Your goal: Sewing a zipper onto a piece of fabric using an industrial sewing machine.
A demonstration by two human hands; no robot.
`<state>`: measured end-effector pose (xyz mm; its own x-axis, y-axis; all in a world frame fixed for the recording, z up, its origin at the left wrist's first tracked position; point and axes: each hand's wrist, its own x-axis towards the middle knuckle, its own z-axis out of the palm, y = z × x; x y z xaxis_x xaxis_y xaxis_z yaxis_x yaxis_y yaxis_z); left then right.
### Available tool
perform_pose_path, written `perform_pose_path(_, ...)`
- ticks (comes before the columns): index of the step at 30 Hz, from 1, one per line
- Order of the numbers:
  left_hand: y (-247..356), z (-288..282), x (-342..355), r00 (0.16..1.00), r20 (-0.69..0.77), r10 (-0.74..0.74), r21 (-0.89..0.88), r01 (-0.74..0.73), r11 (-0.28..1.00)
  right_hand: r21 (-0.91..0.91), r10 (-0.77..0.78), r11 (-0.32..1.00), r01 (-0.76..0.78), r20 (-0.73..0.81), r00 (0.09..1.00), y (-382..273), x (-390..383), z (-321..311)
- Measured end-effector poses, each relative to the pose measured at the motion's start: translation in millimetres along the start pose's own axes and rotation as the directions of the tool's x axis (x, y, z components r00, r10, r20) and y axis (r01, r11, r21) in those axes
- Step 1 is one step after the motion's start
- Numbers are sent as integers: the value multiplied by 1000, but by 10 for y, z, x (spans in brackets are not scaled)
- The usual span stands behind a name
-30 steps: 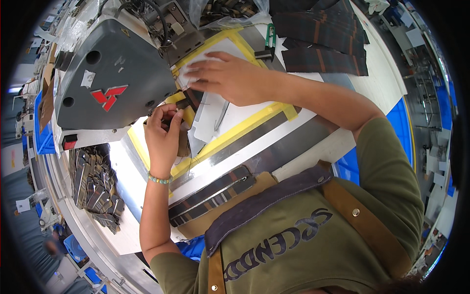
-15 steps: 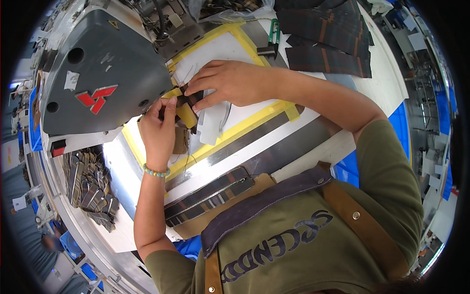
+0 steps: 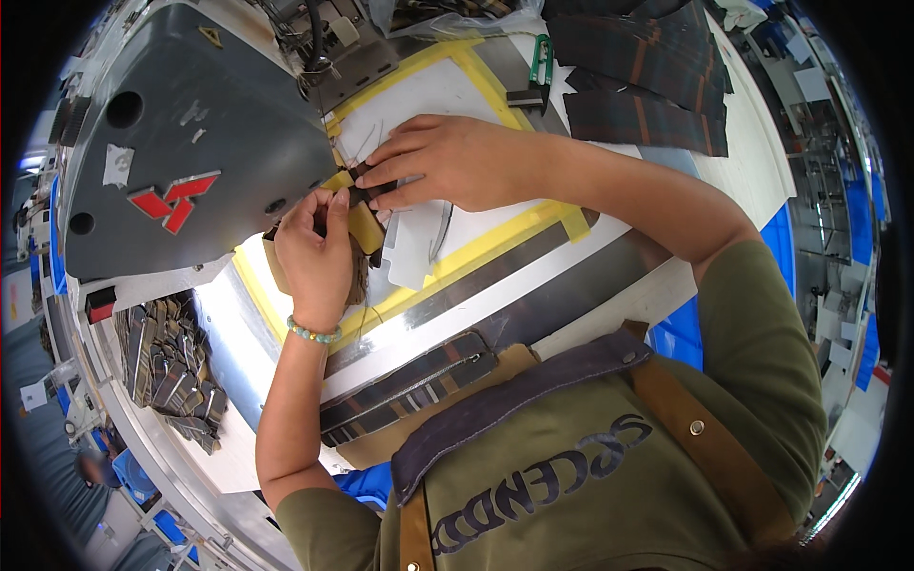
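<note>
At the edge of the grey sewing machine head, both hands work on a small dark cloth piece. My left hand is closed, thumb and fingers pinched on the cloth's left end. From the right, my right hand reaches over, its bent fingers and thumb around the cloth's other end; the fingertips partly cover it. A yellow piece shows just beneath the cloth. Beside it lies a translucent plastic template on the white plate edged with yellow tape. Loose threads trail by my left hand.
Green-handled thread snips lie beyond my right hand. Dark plaid panels are stacked at the far right. Small plaid pieces pile up at the left. Near my body, plaid strips rest on brown cardboard.
The view has shifted a little, so the machine head sits slightly further left. My left fingers have curled in more at the cloth; my right hand stays nearly in place.
</note>
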<state>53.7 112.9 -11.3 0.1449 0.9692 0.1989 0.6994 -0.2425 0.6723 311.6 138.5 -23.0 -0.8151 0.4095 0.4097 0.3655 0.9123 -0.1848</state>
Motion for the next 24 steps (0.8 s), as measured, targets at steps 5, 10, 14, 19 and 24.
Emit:
perform_pose_path(5,-77,-73,-37,991,82,-108,-235,124,964,4,-14,1000,14,-12,1000,26,-3,36)
perform_pose_path(10,27,-138,-254,969,68,238,96,-243,965,-5,-19,1000,18,-36,999,29,-15,29)
perform_pose_path(14,72,-130,-300,915,140,379,307,-404,862,32,61,998,-60,-29,998,-31,7,8)
perform_pose_path(19,123,-127,-290,878,201,434,410,-478,777,-52,-8,999,5,-57,998,-6,-7,57)
perform_pose_path(24,-55,-173,-251,920,106,379,219,-393,893,-56,7,998,-10,-64,998,-5,-23,80)
